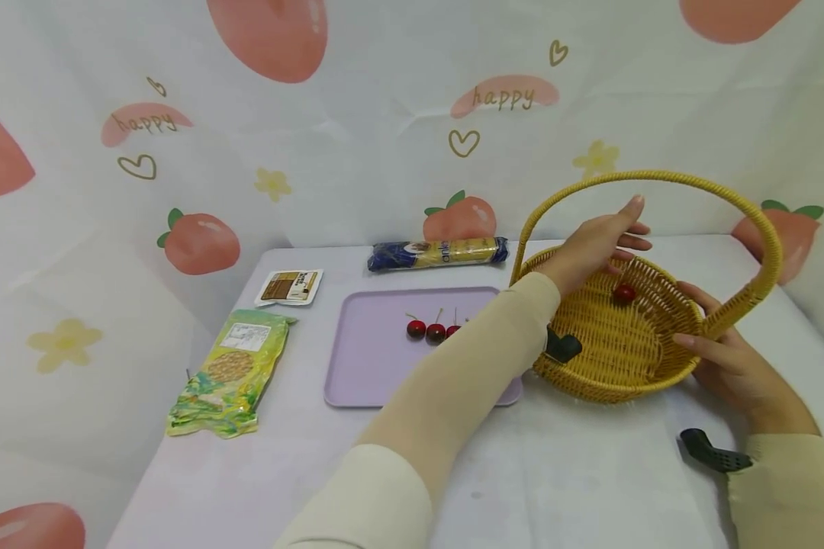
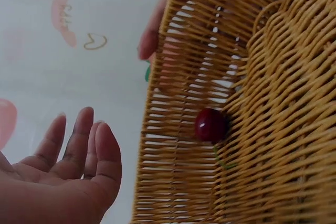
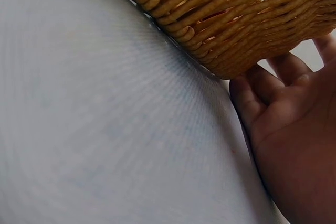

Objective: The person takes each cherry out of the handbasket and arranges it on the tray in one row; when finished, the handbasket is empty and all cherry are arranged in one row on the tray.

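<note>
A yellow wicker basket (image 1: 607, 335) with a tall arched handle stands at the right of the table. Inside it, close to the far wall, lies one dark red cherry (image 1: 624, 293); its green stem shows in the left wrist view. My left hand (image 1: 597, 240) is raised over the basket's far rim beneath the handle, fingers loosely extended and nothing in them. With the thumb over the rim and the fingers behind the wall, my right hand (image 1: 738, 370) grips the basket's right side. In the right wrist view its fingers (image 3: 289, 69) reach behind the basket wall.
Left of the basket is a lilac tray (image 1: 367, 381) with several cherries (image 1: 436, 333), partly covered by my left sleeve. Behind it lies a blue and yellow packet (image 1: 439, 254). A green-yellow bag (image 1: 232, 374) and a small white-brown sachet (image 1: 290, 287) lie at the left.
</note>
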Action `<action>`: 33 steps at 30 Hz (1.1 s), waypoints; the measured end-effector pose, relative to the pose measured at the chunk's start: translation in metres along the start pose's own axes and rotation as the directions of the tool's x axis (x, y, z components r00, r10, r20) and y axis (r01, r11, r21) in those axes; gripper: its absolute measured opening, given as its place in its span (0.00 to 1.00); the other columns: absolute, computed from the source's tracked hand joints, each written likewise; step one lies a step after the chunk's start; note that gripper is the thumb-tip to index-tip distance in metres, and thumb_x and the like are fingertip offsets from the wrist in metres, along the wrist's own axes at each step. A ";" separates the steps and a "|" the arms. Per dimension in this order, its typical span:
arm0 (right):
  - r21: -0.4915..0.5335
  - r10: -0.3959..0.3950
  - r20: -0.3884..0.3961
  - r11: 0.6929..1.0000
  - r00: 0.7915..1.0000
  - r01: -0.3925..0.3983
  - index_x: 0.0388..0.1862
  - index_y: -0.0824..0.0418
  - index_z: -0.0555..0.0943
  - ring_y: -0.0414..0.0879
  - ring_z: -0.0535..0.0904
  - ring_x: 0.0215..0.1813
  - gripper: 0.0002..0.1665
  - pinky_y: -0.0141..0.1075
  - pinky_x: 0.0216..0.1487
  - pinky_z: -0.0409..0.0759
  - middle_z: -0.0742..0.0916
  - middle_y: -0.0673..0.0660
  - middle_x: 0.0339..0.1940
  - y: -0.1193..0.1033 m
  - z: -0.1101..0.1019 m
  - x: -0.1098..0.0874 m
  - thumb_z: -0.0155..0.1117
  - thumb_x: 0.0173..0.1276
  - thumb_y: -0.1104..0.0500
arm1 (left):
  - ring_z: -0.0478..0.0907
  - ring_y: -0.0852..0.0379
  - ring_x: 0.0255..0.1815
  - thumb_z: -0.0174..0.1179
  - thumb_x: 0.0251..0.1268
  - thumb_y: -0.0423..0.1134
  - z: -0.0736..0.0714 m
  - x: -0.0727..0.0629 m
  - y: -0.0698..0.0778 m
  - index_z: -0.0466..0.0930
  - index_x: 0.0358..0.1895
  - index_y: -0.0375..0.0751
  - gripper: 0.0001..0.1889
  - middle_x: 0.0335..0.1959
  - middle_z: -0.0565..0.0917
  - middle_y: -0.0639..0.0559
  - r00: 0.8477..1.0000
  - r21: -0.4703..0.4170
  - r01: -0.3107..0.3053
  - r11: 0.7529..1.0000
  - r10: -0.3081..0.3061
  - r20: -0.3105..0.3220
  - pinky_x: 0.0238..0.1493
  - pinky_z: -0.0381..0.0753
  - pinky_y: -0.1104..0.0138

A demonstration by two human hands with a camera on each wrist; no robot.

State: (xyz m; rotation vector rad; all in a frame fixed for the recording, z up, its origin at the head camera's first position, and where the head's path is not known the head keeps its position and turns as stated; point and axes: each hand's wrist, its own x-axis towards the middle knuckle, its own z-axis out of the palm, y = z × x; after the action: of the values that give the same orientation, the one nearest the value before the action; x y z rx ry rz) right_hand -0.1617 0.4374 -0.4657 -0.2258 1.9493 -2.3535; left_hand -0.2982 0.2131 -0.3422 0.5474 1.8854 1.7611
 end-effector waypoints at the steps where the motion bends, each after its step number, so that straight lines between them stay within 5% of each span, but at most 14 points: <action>1: 0.001 -0.003 0.000 1.000 1.000 0.003 0.90 0.39 0.52 0.38 0.75 0.69 0.47 0.30 0.56 0.80 0.67 0.49 0.78 0.000 0.001 0.000 0.50 0.82 0.72 | 0.84 0.58 0.47 0.42 0.89 0.66 0.001 0.001 -0.003 0.88 0.59 0.43 0.33 0.44 0.90 0.58 1.000 0.004 0.000 1.000 0.000 0.009 0.46 0.85 0.58; 7: -0.004 0.017 -0.016 1.000 1.000 -0.017 0.90 0.38 0.52 0.38 0.75 0.69 0.47 0.30 0.56 0.80 0.66 0.49 0.78 0.001 0.005 -0.001 0.51 0.82 0.71 | 0.85 0.59 0.51 0.41 0.89 0.67 0.003 0.005 -0.022 0.88 0.61 0.42 0.35 0.47 0.90 0.59 0.998 0.008 0.026 1.000 -0.026 0.050 0.48 0.84 0.60; 16: -0.030 0.005 -0.002 1.000 1.000 -0.005 0.91 0.38 0.52 0.40 0.74 0.69 0.47 0.30 0.56 0.79 0.65 0.50 0.78 0.000 0.006 -0.002 0.50 0.83 0.70 | 0.81 0.63 0.63 0.37 0.87 0.71 -0.002 0.005 -0.039 0.90 0.61 0.46 0.39 0.60 0.87 0.59 0.985 0.160 0.112 0.981 -0.131 0.112 0.62 0.79 0.59; 24: -0.034 0.018 -0.016 0.999 1.000 -0.019 0.91 0.37 0.52 0.39 0.72 0.70 0.46 0.29 0.55 0.77 0.65 0.50 0.79 -0.002 0.006 -0.002 0.50 0.84 0.69 | 0.78 0.66 0.63 0.37 0.85 0.73 -0.002 0.003 -0.047 0.92 0.57 0.53 0.38 0.55 0.87 0.64 0.977 0.261 0.146 0.954 -0.180 0.111 0.70 0.71 0.63; 29: -0.046 0.022 -0.020 0.999 1.000 -0.023 0.91 0.36 0.51 0.39 0.69 0.72 0.46 0.29 0.56 0.75 0.62 0.51 0.82 -0.002 0.007 -0.003 0.50 0.84 0.68 | 0.82 0.64 0.53 0.50 0.85 0.67 -0.002 0.006 -0.050 0.91 0.60 0.52 0.28 0.53 0.87 0.62 0.964 0.377 0.137 0.916 -0.211 0.163 0.58 0.78 0.64; 33: -0.052 0.031 -0.024 0.998 0.999 -0.032 0.91 0.35 0.50 0.40 0.68 0.73 0.47 0.28 0.58 0.74 0.58 0.53 0.84 -0.003 0.008 -0.004 0.50 0.85 0.68 | 0.82 0.66 0.47 0.66 0.81 0.48 -0.001 0.007 -0.051 0.90 0.63 0.52 0.14 0.49 0.87 0.64 0.952 0.489 0.108 0.866 -0.232 0.200 0.50 0.80 0.69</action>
State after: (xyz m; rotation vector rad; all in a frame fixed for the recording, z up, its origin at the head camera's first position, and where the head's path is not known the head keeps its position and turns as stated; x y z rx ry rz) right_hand -0.1568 0.4312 -0.4614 -0.1706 2.0109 -2.2978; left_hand -0.3020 0.2120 -0.3936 0.7147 2.1039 1.0507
